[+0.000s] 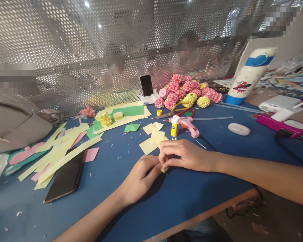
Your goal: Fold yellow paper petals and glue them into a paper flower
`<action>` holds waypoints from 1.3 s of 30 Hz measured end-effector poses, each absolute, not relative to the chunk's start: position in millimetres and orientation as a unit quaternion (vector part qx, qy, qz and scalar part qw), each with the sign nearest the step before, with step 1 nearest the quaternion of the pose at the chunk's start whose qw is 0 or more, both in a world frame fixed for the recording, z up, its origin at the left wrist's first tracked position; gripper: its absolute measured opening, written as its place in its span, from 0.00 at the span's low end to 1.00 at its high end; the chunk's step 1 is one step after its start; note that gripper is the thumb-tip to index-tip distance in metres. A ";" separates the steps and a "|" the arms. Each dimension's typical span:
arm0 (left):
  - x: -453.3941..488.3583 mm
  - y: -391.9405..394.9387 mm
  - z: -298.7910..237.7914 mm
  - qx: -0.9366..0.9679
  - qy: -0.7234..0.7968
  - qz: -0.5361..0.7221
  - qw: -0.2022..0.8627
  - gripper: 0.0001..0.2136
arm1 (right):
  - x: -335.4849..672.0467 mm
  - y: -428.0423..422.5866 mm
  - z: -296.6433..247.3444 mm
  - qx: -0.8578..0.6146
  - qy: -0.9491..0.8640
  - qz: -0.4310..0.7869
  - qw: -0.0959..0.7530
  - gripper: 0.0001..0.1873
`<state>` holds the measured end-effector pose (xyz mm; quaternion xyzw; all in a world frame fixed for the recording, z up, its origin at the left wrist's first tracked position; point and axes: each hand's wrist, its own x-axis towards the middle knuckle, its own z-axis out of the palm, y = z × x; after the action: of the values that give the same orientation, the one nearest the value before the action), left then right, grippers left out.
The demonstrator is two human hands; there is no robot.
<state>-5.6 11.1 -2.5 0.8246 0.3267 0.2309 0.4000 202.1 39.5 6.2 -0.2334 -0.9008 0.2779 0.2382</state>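
Both my hands meet over the blue table [197, 188] near its front edge. My left hand [141, 176] and my right hand [183, 155] pinch one small folded piece of yellow paper [164, 169], mostly hidden by my fingers. Just beyond my right hand lie a few yellow paper squares [154, 137]. A glue stick [175, 126] stands upright behind them with its yellow cap [159, 112] off. A pink glue gun [189, 126] and scissors [170, 114] lie next to it.
A black phone [65, 178] lies at left under yellow paper strips [60, 151]. A pile of pink and yellow paper flowers [187, 92] sits at the back, beside a phone on a stand [146, 85]. A white bottle [248, 77] and pink case [282, 124] sit at right.
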 end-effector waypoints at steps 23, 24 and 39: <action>-5.7 6.5 -5.1 0.726 0.373 0.333 0.472 0.16 | 197.8 35.9 2.9 -0.325 -0.738 0.508 0.303 0.14; -5.2 5.7 -5.4 0.725 0.374 0.336 0.471 0.16 | 197.8 36.0 2.7 -0.324 -0.736 0.512 0.303 0.14; -4.1 4.9 -4.8 0.745 0.384 0.344 0.424 0.16 | 202.4 41.2 4.8 -0.251 -0.739 0.556 0.286 0.15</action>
<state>-4.1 4.9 -4.8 0.7446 0.3844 0.3436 0.4241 202.4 41.2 4.8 -0.2507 -0.7386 0.5565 0.2862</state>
